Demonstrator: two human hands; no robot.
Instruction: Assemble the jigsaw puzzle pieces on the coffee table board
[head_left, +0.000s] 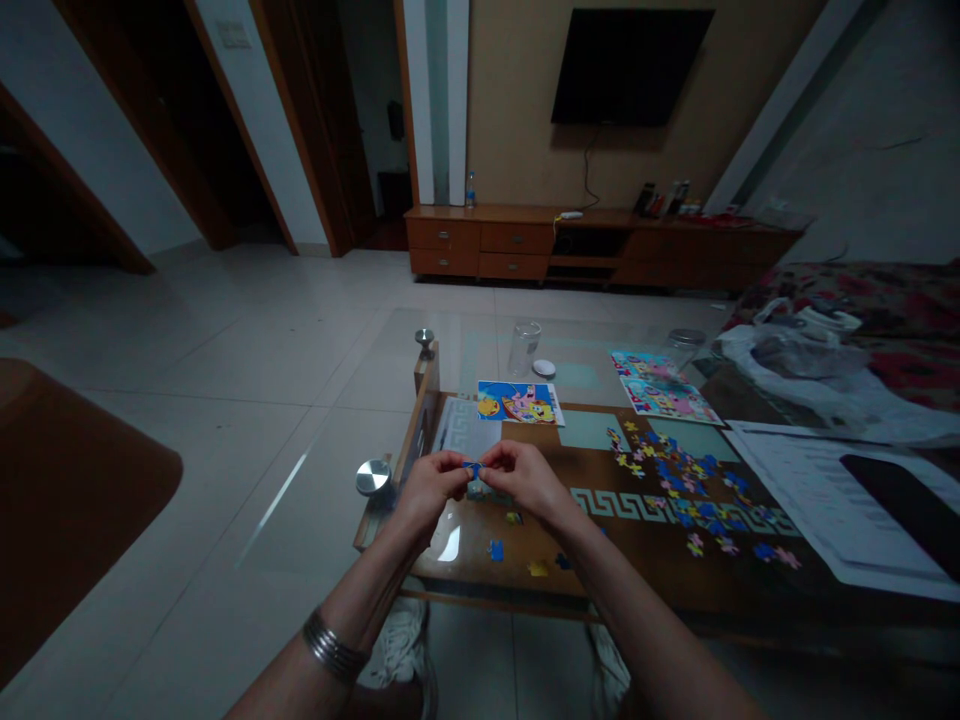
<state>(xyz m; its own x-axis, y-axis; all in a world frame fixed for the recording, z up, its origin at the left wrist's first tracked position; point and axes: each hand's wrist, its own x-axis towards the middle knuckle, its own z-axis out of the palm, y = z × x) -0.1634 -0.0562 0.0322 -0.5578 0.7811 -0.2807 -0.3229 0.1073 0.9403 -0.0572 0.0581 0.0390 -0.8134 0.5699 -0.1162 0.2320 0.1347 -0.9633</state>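
My left hand (433,488) and my right hand (523,478) meet above the near left part of the glass table. Both are closed in a pinch on a small blue jigsaw piece (472,468); whether it is one piece or two joined is too small to tell. Below them lie a loose blue piece (496,550), a yellow piece (538,568) and a dark blue one (562,562). Just beyond my hands is a colourful cartoon picture card (520,403). To the right, several jigsaw pieces (697,485) are scattered in a heap.
Behind the card stand a clear jar (524,348) and a white lid (544,369). A second picture sheet (664,388), papers (810,500), a black phone (904,508) and a plastic bag (795,370) lie right. Round metal fittings (373,478) stick up at the left edge.
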